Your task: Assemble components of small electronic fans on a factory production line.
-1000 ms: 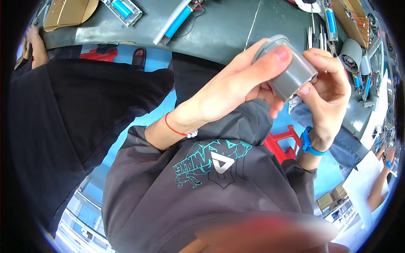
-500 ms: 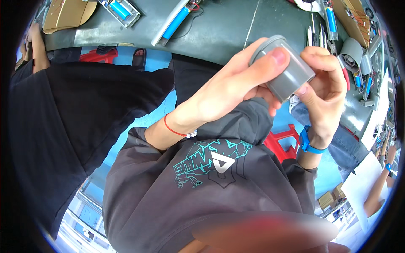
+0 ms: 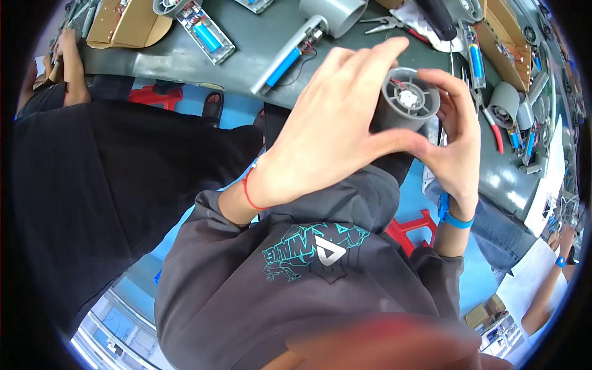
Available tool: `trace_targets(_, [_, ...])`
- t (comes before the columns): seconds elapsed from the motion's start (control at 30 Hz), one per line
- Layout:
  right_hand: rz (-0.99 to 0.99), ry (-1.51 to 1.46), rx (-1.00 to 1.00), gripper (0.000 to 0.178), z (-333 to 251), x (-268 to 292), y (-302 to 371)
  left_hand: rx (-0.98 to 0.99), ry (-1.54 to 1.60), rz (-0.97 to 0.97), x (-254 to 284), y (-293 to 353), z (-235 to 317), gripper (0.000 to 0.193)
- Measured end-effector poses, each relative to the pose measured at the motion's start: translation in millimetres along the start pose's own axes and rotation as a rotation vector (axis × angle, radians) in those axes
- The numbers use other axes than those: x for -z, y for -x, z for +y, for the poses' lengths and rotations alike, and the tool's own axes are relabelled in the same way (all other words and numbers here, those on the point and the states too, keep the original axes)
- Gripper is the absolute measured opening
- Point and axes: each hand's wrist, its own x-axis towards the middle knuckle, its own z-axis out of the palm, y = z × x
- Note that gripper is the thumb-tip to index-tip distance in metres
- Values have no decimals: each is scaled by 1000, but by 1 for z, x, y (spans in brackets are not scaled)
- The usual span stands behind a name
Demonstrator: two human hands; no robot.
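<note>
A gray housing [image 3: 399, 115] is held above the near edge of the dark workbench [image 3: 185, 68], with its round end turned upward and tilted slightly toward the viewer. It is enclosed on its left side by the left hand [image 3: 336, 126], whose fingers are laid along the wall and whose thumb is stretched across in front; on its right side it is steadied by the curved fingers of the right hand [image 3: 459, 139], with an index fingertip set near the rim. Both hands are thus closed around the one piece, though the exact contact of the hidden fingers cannot be told. Inside the housing, a spoked ring with a white hub [image 3: 407, 98] is already in place, and a short red wire is seen beside it; whether it is fully seated cannot be judged. No handle is seen joined to the housing, so that part appears not yet done, whereas to its upper left an open handle with a blue cell [image 3: 285, 66] is met by a gray barrel [image 3: 336, 15]. Red-handled pliers [image 3: 496, 132] are laid to the right of the housing, unheld, and a dark-handled tool [image 3: 436, 18] is seen beyond it.
</note>
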Motion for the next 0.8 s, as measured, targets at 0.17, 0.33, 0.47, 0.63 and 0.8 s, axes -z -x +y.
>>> trace_targets(0.17, [179,44,10,74,10,3,-4,26,-640,266,27,-2,-24,61])
trace_targets(0.33, [-11,578,166,73,1,13,-18,126,-354,116,35,-5,-58,53])
trace_targets(0.47, [-1,475,266,68,-31,26,-23,135,-269,-1,47,-3,-35,57])
trace_targets(0.63, [-164,893,381,64,-73,21,-44,20,-290,2,36,3,-35,48])
trace_targets(0.8, [-399,893,377,64,-74,10,-65,97,-277,-112,31,8,-26,44])
